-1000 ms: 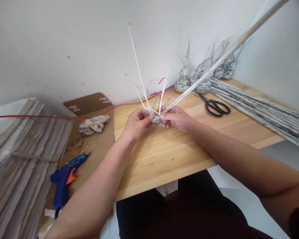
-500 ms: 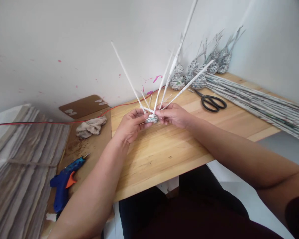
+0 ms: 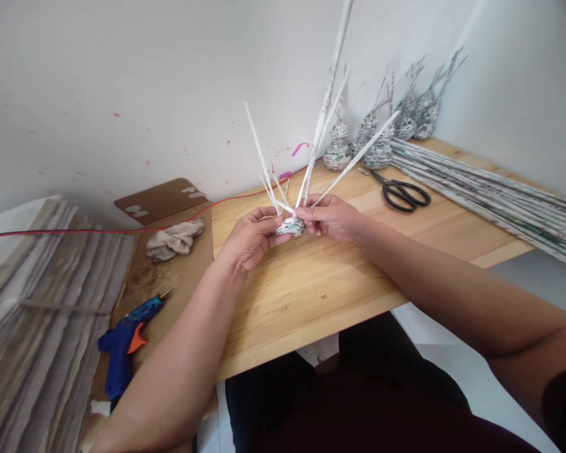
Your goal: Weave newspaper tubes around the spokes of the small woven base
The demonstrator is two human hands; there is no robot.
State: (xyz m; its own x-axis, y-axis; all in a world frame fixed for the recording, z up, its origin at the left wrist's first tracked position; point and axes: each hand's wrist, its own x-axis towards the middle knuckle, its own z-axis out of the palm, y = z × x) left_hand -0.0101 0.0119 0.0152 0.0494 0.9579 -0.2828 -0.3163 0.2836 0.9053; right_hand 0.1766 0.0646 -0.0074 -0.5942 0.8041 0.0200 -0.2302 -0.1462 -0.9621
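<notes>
Over the wooden table [image 3: 321, 289], between both hands, is a small woven paper base [image 3: 290, 227], white paper sticks [image 3: 328, 94] rising from it at several angles. Left hand [image 3: 252, 239] pinches its left side, thumb above, fingertips below. Right hand [image 3: 332, 218] pinches its right rim at the foot of the sticks. Contact between base and wood: cannot tell. Scissors [image 3: 403, 194] lie to the right; glue gun [image 3: 121, 352] and rag [image 3: 174, 240] lie left.
</notes>
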